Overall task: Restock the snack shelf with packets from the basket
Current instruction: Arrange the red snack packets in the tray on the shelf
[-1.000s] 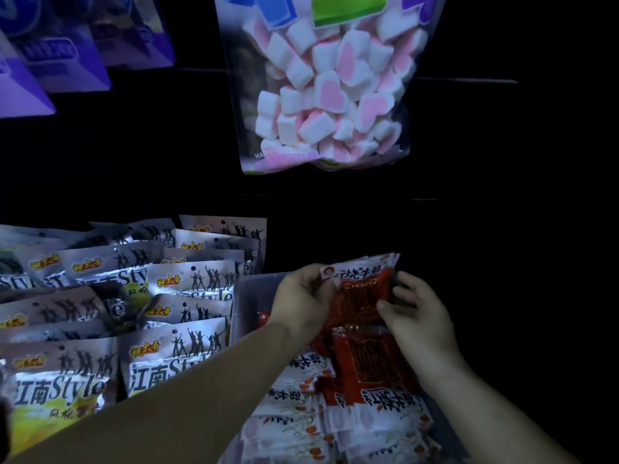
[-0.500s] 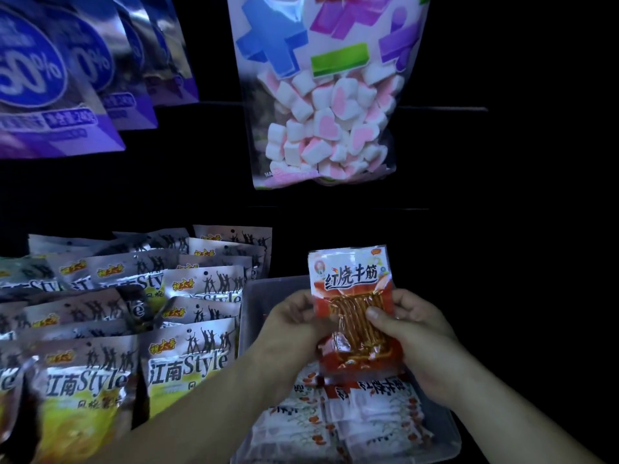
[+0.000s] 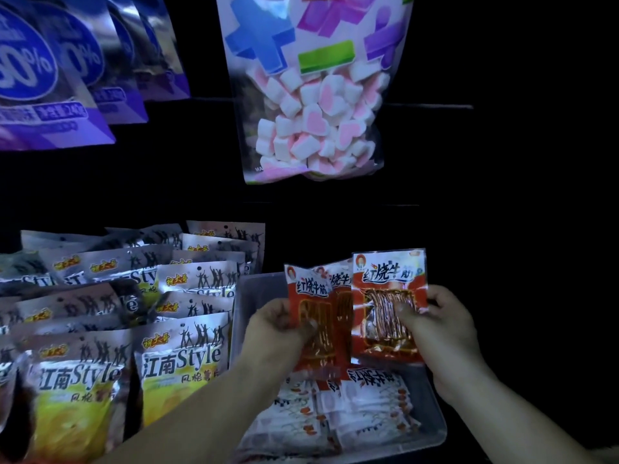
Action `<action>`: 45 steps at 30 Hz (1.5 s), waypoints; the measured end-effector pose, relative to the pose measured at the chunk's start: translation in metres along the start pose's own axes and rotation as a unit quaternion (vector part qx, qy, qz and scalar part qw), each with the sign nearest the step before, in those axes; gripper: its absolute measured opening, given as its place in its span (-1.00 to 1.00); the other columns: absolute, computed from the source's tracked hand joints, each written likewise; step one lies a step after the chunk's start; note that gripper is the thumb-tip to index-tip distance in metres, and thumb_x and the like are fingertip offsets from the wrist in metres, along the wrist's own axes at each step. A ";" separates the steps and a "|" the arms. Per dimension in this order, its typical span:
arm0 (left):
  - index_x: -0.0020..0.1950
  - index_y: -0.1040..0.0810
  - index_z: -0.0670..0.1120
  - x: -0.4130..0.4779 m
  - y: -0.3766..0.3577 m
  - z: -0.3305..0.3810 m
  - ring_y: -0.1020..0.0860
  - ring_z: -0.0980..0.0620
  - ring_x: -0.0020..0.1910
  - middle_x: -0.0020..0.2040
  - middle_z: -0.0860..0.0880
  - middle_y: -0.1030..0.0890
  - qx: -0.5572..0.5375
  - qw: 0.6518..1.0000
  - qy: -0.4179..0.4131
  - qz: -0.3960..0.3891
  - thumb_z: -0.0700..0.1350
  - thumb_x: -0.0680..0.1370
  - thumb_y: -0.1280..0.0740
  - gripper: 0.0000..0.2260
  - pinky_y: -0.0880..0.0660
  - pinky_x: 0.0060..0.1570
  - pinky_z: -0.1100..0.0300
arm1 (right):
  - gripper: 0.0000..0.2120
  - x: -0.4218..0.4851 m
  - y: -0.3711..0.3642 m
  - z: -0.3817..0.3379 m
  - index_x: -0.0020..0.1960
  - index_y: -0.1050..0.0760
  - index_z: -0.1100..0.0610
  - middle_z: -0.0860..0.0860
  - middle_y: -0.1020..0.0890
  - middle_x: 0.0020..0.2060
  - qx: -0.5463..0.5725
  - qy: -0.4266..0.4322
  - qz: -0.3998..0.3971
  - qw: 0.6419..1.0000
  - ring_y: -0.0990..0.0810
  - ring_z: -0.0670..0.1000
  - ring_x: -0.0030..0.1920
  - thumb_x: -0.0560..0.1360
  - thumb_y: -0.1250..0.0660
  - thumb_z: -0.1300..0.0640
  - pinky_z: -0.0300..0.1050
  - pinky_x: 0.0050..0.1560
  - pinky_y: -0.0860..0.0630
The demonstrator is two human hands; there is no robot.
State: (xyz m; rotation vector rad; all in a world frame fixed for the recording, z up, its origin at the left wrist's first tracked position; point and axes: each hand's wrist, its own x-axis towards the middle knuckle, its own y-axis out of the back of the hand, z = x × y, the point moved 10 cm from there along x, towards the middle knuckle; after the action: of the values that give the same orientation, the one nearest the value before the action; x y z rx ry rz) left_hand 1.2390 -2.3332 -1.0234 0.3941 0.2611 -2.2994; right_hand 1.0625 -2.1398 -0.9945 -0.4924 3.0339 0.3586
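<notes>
Right grip (image 3: 438, 326) pinches one red beef-tendon packet (image 3: 390, 279) upright, long axis vertical, just beside the two overlapping packets (image 3: 310, 291) the left grip (image 3: 274, 333) pinches. All sit between the grips, above the clear basket (image 3: 433, 408); the right one looks freer to shelve.

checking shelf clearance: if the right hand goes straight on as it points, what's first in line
Probably nothing: the right hand, gripping a red packet, points up-left over the basket into dark shelf space; depth unclear.
</notes>
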 end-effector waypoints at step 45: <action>0.28 -0.57 -0.02 -0.096 -0.043 0.116 -0.68 -0.15 0.15 0.14 -0.09 -0.72 0.009 0.980 -0.084 -0.179 -0.27 0.65 -0.33 -0.75 -0.62 0.17 -0.10 | -0.48 -0.067 -0.021 -0.103 0.28 -0.48 -0.26 0.04 -0.75 -0.07 0.032 -0.017 -0.215 0.976 -0.76 0.06 -0.10 0.57 -0.41 0.32 0.01 -0.20 -0.67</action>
State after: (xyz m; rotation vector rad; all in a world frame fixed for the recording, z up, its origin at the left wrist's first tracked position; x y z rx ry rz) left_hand 1.2473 -2.2751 -0.8782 0.1692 0.2406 -2.6717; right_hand 1.1314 -2.1634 -0.8935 -1.0928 2.7859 0.2380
